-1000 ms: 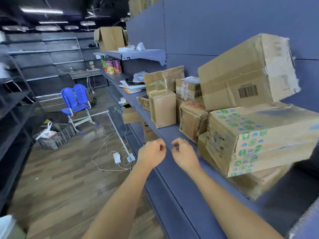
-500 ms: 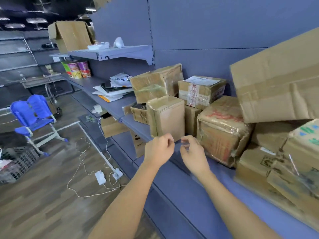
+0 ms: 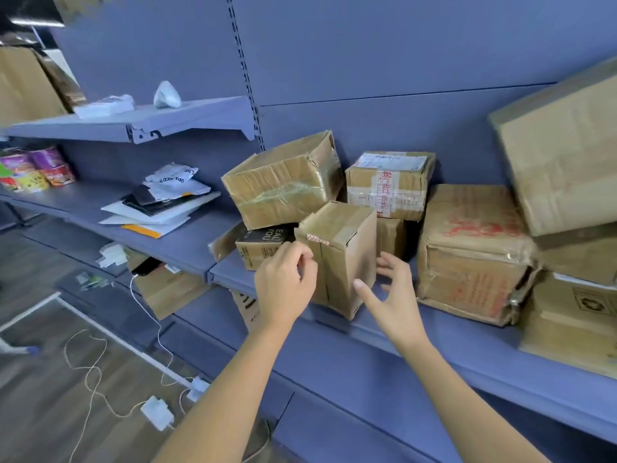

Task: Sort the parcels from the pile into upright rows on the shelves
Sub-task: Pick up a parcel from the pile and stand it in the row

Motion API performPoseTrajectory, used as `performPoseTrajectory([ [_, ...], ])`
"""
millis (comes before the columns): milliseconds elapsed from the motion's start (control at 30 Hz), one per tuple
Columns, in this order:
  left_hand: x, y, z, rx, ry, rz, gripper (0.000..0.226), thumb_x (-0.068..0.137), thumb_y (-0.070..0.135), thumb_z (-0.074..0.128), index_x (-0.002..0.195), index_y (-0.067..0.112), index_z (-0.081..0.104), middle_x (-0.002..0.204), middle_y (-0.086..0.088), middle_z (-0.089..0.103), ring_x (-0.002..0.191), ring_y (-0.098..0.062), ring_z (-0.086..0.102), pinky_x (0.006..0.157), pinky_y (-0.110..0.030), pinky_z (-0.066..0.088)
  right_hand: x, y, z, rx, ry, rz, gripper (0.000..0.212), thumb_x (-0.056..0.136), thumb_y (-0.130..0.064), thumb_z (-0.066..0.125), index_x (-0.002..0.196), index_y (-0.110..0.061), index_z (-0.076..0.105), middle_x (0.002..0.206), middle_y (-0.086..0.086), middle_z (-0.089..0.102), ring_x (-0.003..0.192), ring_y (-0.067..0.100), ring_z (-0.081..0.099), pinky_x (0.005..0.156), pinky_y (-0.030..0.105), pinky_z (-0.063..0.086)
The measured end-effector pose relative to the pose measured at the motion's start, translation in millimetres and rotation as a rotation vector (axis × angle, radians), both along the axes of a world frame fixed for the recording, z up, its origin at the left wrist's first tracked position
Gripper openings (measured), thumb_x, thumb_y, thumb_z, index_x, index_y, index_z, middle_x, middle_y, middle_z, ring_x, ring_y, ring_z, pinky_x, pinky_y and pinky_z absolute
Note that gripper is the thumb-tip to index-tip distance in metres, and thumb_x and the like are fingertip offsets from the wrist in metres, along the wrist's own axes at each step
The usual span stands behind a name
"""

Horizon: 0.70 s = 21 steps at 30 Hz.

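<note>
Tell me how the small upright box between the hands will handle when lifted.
The small upright box is probably stiff: its taped faces look flat and square. Taller than wide and near the shelf edge, it may tip if pushed high. Glossy tape could make it slippery where the left hand and right hand would grip.

The parcels (image 3: pixel 337 255) are brown cardboard — matt, creased, banded with glossy clear tape. The shelf (image 3: pixel 434 349) is smooth painted metal, blue-grey and matt — the floor (image 3: pixel 43 379) looks wood-grained.
</note>
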<state>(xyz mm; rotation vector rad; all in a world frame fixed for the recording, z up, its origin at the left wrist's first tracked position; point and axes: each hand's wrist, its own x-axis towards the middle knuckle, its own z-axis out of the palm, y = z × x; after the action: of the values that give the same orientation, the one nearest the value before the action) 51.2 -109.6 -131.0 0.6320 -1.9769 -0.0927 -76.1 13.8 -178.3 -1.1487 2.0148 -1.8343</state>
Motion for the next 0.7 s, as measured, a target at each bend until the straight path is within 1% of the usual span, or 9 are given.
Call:
performPoseTrajectory([
  [67,-1.4,-11.9,0.3,0.042,0.045,0.012,0.018,0.083,0.018,0.044,0.078,0.014,0.061,0.077,0.003,0.059,0.059,-0.017,0.052,0.048,-0.029,0.040,-0.6,-6.4,-0.4,0.003,-0.011,0.016,0.081,0.079,-0.031,0.078,0.142,-0.026,0.027,0.137,-0.008,0.032,0.127,0.007,0.039,0.104,0.026,0.035],
  [133,-4.7,-20.5,1.2,0.178,0.103,0.018,0.014,0.086,0.016,0.047,0.088,0.015,0.060,0.090,0.004,0.058,0.067,-0.016,0.055,0.055,-0.030,0.043,-2.9,-11.5,0.9,0.020,-0.005,0.043,0.096,0.075,-0.033,0.081,0.148,-0.024,0.018,0.141,-0.011,0.023,0.134,0.008,0.030,0.109,0.027,0.029],
  [200,-8.7,-26.9,0.5,0.351,0.144,-0.017,0.012,0.090,0.012,0.050,0.099,0.017,0.057,0.100,0.006,0.053,0.074,-0.014,0.054,0.063,-0.030,0.042,-5.3,-16.2,2.5,0.037,0.037,0.067,0.103,0.071,-0.033,0.084,0.148,-0.022,0.015,0.140,-0.012,0.018,0.137,0.008,0.024,0.111,0.025,0.024],
  [267,-10.5,-33.4,1.5,0.383,0.091,-0.054,0.018,0.091,0.013,0.052,0.108,0.017,0.054,0.108,0.006,0.048,0.080,-0.015,0.055,0.068,-0.032,0.044,-5.4,-23.3,3.5,0.039,0.074,0.067,0.108,0.067,-0.036,0.084,0.148,-0.021,0.015,0.143,-0.009,0.017,0.137,0.004,0.020,0.112,0.023,0.020],
  [367,-14.6,-48.8,3.0,0.467,0.028,-0.146,0.026,0.092,0.011,0.051,0.117,0.019,0.051,0.114,0.006,0.047,0.091,-0.015,0.055,0.079,-0.034,0.047,-2.8,-34.2,0.0,0.058,0.125,0.059,0.109,0.069,-0.030,0.085,0.149,-0.022,0.012,0.151,-0.005,0.012,0.136,-0.004,0.012,0.107,0.007,0.012],
  [433,-19.3,-56.6,-0.1,0.596,0.058,-0.264,0.026,0.092,0.008,0.044,0.111,0.021,0.055,0.110,0.003,0.057,0.095,-0.015,0.056,0.084,-0.035,0.046,-3.3,-37.1,-5.0,0.079,0.166,0.052,0.106,0.073,-0.030,0.082,0.150,-0.022,0.010,0.151,-0.007,0.009,0.136,-0.007,0.008,0.101,-0.003,0.008],
  [500,-23.5,-58.5,-6.5,0.691,0.063,-0.385,0.028,0.089,0.012,0.038,0.100,0.022,0.060,0.101,-0.006,0.063,0.090,-0.020,0.056,0.082,-0.037,0.045,-6.2,-37.8,-9.6,0.100,0.169,0.017,0.100,0.077,-0.032,0.078,0.150,-0.020,0.011,0.151,-0.006,0.011,0.136,-0.006,0.011,0.106,0.005,0.011],
  [600,-28.3,-64.8,-19.8,0.813,0.071,-0.504,0.036,0.084,0.018,0.034,0.092,0.038,0.063,0.092,-0.002,0.065,0.081,-0.015,0.054,0.074,-0.031,0.043,-6.1,-39.7,-14.5,0.130,0.148,-0.027,0.088,0.083,-0.032,0.073,0.149,-0.019,0.015,0.149,-0.006,0.016,0.135,0.000,0.018,0.111,0.020,0.018],
  [700,-34.3,-81.1,-27.6,0.907,0.133,-0.583,0.033,0.083,0.015,0.035,0.090,0.018,0.067,0.078,-0.001,0.063,0.071,-0.014,0.052,0.066,-0.029,0.041,-1.7,-39.6,-15.8,0.100,0.084,-0.058,0.077,0.085,-0.025,0.071,0.145,-0.024,0.023,0.144,-0.008,0.025,0.133,0.001,0.027,0.110,0.021,0.025],
])
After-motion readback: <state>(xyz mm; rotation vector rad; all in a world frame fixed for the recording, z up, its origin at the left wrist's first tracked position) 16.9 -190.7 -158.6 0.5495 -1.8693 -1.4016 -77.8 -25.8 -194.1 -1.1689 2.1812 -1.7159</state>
